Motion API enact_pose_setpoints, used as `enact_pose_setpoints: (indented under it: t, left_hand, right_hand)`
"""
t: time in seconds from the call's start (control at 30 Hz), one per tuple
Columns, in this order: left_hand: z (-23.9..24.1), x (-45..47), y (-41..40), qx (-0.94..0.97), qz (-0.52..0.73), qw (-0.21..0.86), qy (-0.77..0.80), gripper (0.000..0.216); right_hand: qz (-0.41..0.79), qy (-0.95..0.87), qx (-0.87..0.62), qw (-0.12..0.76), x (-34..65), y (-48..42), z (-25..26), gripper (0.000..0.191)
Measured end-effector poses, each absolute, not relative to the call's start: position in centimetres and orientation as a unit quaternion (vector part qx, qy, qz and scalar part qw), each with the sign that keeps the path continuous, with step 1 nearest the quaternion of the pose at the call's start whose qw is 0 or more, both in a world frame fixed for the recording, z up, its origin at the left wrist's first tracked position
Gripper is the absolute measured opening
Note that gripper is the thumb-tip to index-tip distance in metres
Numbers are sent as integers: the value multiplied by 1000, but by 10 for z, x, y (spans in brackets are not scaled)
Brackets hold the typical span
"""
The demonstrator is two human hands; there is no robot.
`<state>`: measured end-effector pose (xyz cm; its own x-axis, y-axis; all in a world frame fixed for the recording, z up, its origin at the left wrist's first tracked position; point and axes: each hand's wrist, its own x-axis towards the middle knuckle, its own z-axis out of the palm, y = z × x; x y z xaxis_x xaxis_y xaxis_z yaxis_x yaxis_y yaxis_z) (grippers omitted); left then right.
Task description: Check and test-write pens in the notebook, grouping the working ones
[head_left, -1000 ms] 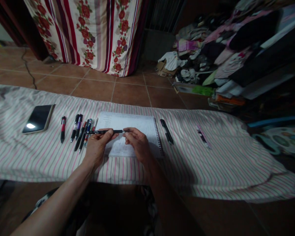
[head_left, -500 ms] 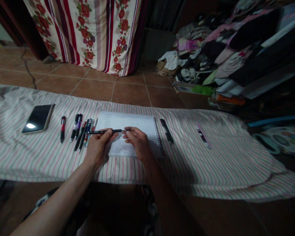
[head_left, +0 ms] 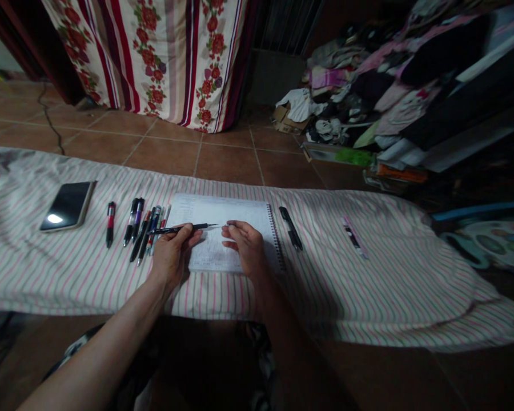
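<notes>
My left hand [head_left: 171, 254] grips a black pen [head_left: 184, 228] and holds it level above a spiral notebook [head_left: 223, 214]. The pen's thin bare tip points right. My right hand [head_left: 247, 246] is a little to the right of that tip. Its fingers are curled in a pinch on what looks like the pen's small cap. Both hands hover over the notebook's near half. The notebook lies open on a striped cloth [head_left: 368, 285].
Left of the notebook lie a row of several pens [head_left: 143, 228], a single red-and-black pen [head_left: 109, 222] and a phone [head_left: 67, 205]. To the right are a black pen [head_left: 290, 227] and a pink pen [head_left: 353, 237]. Beyond are a tiled floor, a flowered curtain [head_left: 163, 57] and piled clothes [head_left: 368, 85].
My right hand has drawn a short way right, off the pen's end. The thin tip is now bare. My left hand still holds the pen in place.
</notes>
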<state>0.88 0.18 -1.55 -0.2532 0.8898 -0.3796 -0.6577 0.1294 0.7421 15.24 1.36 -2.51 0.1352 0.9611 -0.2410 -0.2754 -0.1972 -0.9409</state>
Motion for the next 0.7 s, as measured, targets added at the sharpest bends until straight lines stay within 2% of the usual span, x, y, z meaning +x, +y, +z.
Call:
enact_pose_setpoints:
  t: [0.23, 0.5, 0.63, 0.7]
  left_hand:
    - [-16, 10, 1, 136, 644, 581, 478, 11]
    - [-18, 15, -1, 186, 624, 567, 504, 24]
    - [-18, 16, -1, 190, 615, 572, 508, 24]
    - [-18, 16, -2, 194, 612, 573, 509, 24]
  right_hand:
    - [513, -385, -563, 521, 162, 17, -29, 17]
    - [209, -643, -606, 419, 174, 14, -34, 16]
    - [137, -683, -624, 354, 174, 11, -31, 20]
    - [136, -688, -621, 352, 174, 11, -32, 20]
